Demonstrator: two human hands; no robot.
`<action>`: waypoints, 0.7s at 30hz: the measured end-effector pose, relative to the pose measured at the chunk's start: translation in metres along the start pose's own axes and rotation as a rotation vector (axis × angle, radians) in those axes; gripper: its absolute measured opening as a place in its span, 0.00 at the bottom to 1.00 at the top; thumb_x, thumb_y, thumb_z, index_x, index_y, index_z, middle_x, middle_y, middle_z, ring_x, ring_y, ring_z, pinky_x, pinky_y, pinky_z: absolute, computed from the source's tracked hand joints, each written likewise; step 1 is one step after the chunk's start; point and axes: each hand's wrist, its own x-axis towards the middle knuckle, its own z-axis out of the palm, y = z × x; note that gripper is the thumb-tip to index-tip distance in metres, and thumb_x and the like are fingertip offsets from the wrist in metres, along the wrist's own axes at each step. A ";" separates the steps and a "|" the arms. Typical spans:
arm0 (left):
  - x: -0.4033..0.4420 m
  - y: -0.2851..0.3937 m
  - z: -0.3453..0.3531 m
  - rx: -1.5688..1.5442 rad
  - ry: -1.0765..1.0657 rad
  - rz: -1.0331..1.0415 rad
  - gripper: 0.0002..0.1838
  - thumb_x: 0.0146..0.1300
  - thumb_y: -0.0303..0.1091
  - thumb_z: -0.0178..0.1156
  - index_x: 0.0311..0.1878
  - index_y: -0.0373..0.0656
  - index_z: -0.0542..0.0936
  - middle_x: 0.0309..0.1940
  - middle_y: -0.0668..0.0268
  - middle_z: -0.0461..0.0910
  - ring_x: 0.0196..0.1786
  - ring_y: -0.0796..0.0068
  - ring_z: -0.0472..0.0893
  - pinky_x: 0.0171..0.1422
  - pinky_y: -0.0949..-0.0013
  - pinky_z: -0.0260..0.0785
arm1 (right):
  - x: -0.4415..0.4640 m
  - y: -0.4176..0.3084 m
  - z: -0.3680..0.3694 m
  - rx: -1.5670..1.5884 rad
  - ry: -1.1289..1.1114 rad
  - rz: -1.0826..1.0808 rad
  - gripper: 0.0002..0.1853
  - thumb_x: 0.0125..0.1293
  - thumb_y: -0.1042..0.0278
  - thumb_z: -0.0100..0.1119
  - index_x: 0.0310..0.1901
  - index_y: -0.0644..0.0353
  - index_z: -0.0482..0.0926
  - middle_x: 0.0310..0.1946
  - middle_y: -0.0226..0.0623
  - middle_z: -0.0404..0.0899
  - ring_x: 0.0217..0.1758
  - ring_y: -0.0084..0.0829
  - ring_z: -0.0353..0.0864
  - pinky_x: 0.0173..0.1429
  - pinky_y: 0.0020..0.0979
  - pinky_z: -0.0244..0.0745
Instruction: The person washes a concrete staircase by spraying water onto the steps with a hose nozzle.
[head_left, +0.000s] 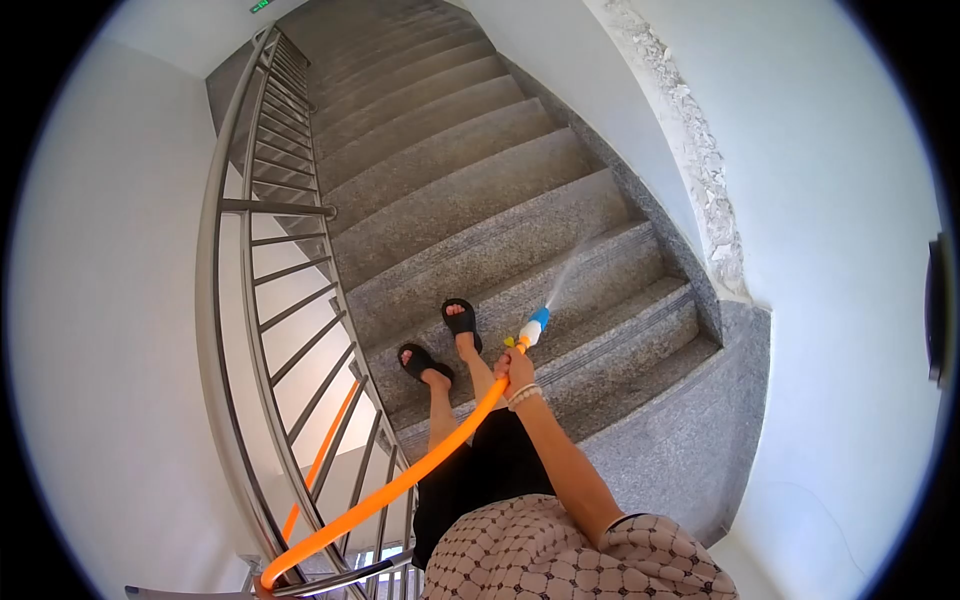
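Note:
My right hand (515,372), with a pale bracelet (524,396) at the wrist, is closed around an orange hose (425,468) just behind its nozzle. The blue and white spray nozzle (535,327) points up and to the right, and a thin water spray (565,278) leaves it toward the stone steps (520,235). From my hand the hose curves down to the left and over the metal handrail (212,270). Another stretch of it shows behind the bars. My left hand is out of view.
My feet, in black sandals (461,318), stand on the steps beside the railing. A white wall (830,200) bounds the right side, with a rough, broken strip (690,110) along its corner. A dark object (938,310) sits at the far right edge.

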 end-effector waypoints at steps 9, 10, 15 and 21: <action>-0.024 0.012 0.035 0.219 0.083 0.124 0.15 0.54 0.41 0.47 0.29 0.36 0.71 0.23 0.64 0.69 0.26 0.68 0.73 0.37 0.59 0.75 | -0.004 -0.006 -0.048 0.022 0.103 0.008 0.07 0.54 0.71 0.44 0.22 0.56 0.59 0.12 0.27 0.57 0.10 0.20 0.56 0.14 0.21 0.56; -0.023 0.011 0.033 0.221 0.085 0.124 0.15 0.54 0.41 0.47 0.29 0.36 0.71 0.23 0.64 0.69 0.26 0.68 0.73 0.37 0.59 0.75 | -0.005 -0.006 -0.048 0.017 0.085 0.007 0.07 0.54 0.71 0.44 0.21 0.56 0.60 0.12 0.27 0.58 0.10 0.20 0.56 0.14 0.21 0.56; -0.016 0.006 0.022 0.307 0.055 0.218 0.16 0.53 0.42 0.47 0.30 0.35 0.71 0.24 0.63 0.69 0.26 0.68 0.72 0.36 0.60 0.75 | -0.008 -0.009 -0.039 0.005 0.079 -0.014 0.07 0.54 0.71 0.44 0.21 0.56 0.60 0.12 0.27 0.57 0.10 0.20 0.56 0.13 0.21 0.55; -0.011 0.002 0.017 0.121 0.068 0.123 0.16 0.51 0.43 0.49 0.29 0.36 0.72 0.23 0.64 0.69 0.26 0.69 0.71 0.36 0.60 0.74 | -0.014 -0.009 -0.039 -0.032 0.054 -0.016 0.07 0.55 0.71 0.44 0.23 0.56 0.59 0.13 0.27 0.58 0.10 0.19 0.56 0.13 0.20 0.54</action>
